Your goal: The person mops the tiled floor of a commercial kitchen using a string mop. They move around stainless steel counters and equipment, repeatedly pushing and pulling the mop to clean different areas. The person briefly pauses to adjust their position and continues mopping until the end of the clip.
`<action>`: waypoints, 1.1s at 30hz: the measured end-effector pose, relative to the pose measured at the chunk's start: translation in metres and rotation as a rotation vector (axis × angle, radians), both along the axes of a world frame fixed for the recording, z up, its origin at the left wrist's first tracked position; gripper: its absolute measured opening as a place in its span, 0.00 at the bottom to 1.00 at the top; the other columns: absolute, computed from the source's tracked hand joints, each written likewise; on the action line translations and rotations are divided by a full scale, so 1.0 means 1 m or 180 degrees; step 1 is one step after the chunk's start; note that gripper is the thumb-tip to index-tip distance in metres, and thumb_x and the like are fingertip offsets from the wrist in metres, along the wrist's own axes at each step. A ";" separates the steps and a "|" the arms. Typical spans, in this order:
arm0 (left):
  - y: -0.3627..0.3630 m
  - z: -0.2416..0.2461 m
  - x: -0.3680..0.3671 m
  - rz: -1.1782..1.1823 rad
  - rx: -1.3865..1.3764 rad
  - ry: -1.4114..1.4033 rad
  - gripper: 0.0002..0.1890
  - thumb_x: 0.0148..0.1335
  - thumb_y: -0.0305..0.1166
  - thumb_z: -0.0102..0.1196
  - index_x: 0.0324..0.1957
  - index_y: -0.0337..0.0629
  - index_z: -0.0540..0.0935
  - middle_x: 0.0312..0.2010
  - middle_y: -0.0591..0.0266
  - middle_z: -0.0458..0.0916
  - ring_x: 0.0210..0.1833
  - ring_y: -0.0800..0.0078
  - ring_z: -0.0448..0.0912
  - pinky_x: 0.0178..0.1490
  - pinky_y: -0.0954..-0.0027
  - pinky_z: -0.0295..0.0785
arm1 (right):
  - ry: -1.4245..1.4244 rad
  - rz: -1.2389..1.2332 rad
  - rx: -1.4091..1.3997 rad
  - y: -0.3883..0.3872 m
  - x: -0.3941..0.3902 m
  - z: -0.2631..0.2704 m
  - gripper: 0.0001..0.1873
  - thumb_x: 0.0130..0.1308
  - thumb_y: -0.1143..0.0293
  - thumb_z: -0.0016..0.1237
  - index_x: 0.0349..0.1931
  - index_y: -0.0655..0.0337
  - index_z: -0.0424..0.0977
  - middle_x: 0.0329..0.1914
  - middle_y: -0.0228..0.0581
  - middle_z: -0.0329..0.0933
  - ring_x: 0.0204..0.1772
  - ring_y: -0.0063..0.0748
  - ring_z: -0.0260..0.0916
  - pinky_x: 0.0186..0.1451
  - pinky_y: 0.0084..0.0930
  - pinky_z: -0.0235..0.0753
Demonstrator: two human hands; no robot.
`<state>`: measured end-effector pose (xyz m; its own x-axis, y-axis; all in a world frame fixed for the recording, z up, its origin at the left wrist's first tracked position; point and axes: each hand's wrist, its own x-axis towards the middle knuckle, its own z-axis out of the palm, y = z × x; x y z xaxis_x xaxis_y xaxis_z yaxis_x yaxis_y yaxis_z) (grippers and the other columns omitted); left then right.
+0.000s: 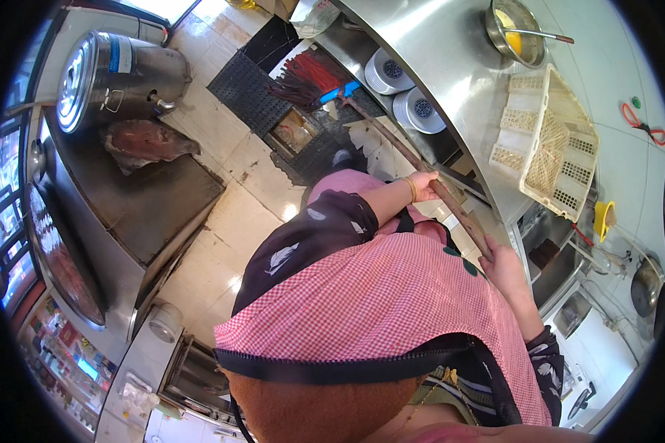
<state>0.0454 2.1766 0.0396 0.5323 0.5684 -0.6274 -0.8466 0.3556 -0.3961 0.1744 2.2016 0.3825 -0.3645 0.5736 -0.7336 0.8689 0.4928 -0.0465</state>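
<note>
A mop with a worn wooden handle (390, 134) runs diagonally in front of me. Its blue plastic clamp (339, 93) holds red and dark strands (309, 77), which lie over black perforated mats (244, 86) on the floor. My left hand (424, 186), with a bangle at the wrist, is closed around the middle of the handle. Nearer to me, my right hand (499, 259) grips the handle close to its upper end. Between the mats is a rectangular opening or tray (292, 132) with a wet, brownish inside.
At right, a steel counter (438, 50) bears a metal bowl (515, 41) and a plastic basket (557, 149). Stacked bowls (389, 72) stand on the shelf below. Left are a large steel pot (127, 77) and a low metal-topped stove or counter (144, 205). The tiled floor (244, 205) has dark marks.
</note>
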 end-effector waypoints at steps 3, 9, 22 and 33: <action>0.000 0.001 -0.002 0.0014 -0.0014 -0.0006 0.17 0.71 0.36 0.48 0.53 0.35 0.66 0.50 0.45 0.74 0.57 0.46 0.75 0.62 0.42 0.69 | -0.0023 0.0051 0.0032 0.000 -0.001 0.000 0.27 0.53 0.70 0.56 0.56 0.59 0.71 0.33 0.58 0.77 0.39 0.60 0.76 0.42 0.46 0.76; 0.006 0.003 0.001 0.0024 0.0103 0.0140 0.16 0.71 0.37 0.48 0.52 0.35 0.67 0.49 0.46 0.75 0.55 0.47 0.76 0.61 0.42 0.71 | 0.0017 -0.0013 0.0008 0.000 -0.001 0.002 0.26 0.53 0.71 0.56 0.55 0.62 0.71 0.33 0.60 0.77 0.40 0.60 0.76 0.43 0.46 0.76; 0.003 0.002 -0.001 -0.0005 0.0098 0.0165 0.14 0.72 0.37 0.46 0.51 0.39 0.67 0.47 0.46 0.75 0.54 0.46 0.77 0.59 0.41 0.72 | 0.0063 -0.0023 -0.0004 0.004 0.006 -0.004 0.27 0.52 0.69 0.57 0.56 0.61 0.71 0.34 0.60 0.77 0.41 0.60 0.76 0.45 0.47 0.76; 0.008 0.001 -0.004 0.0208 -0.0023 -0.0010 0.15 0.71 0.36 0.45 0.52 0.34 0.68 0.50 0.43 0.75 0.57 0.45 0.75 0.62 0.41 0.69 | -0.0252 0.0439 0.0309 0.002 -0.002 -0.002 0.28 0.55 0.68 0.56 0.59 0.57 0.69 0.35 0.56 0.77 0.38 0.57 0.77 0.43 0.46 0.77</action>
<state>0.0416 2.1843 0.0402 0.4961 0.5974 -0.6301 -0.8667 0.2967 -0.4011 0.1725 2.2039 0.3805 -0.3879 0.5918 -0.7066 0.7919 0.6063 0.0731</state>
